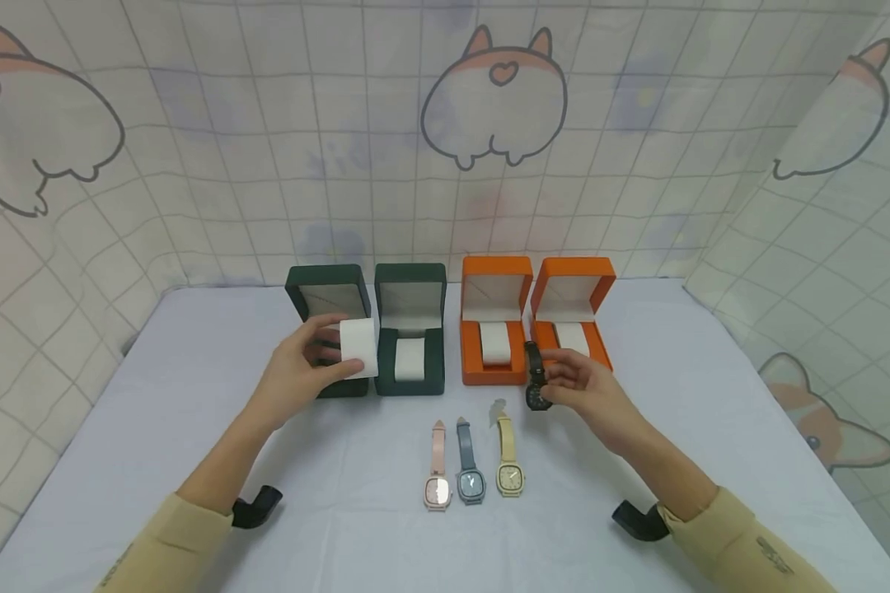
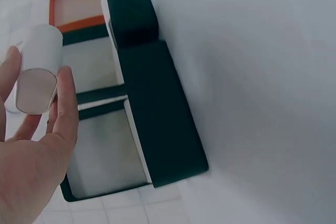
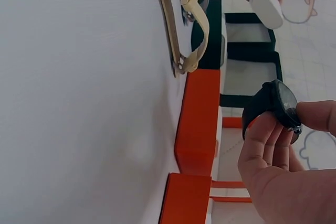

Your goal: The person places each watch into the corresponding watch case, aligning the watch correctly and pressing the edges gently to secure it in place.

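A white watch cushion (image 1: 359, 347) is gripped between the thumb and fingers of my left hand (image 1: 304, 362), above the leftmost green watch box (image 1: 331, 288). In the left wrist view the cushion (image 2: 41, 51) shows as a rounded tube with a flat end. My right hand (image 1: 582, 387) pinches a black wristwatch (image 1: 537, 387) in front of the orange boxes. Seen from the right wrist, the watch (image 3: 275, 103) has its strap in a loop, with the thumb at the case. Pink (image 1: 437, 478), blue-grey (image 1: 470, 473) and cream (image 1: 510, 465) watches lie on the table between the hands.
Beside the leftmost box stands a second open green box (image 1: 409, 362) with a white cushion in it. Two open orange boxes, one left (image 1: 493, 375) and one right (image 1: 601, 350), also hold white cushions. Behind the white table (image 1: 356, 527) hangs a gridded curtain (image 1: 267, 165).
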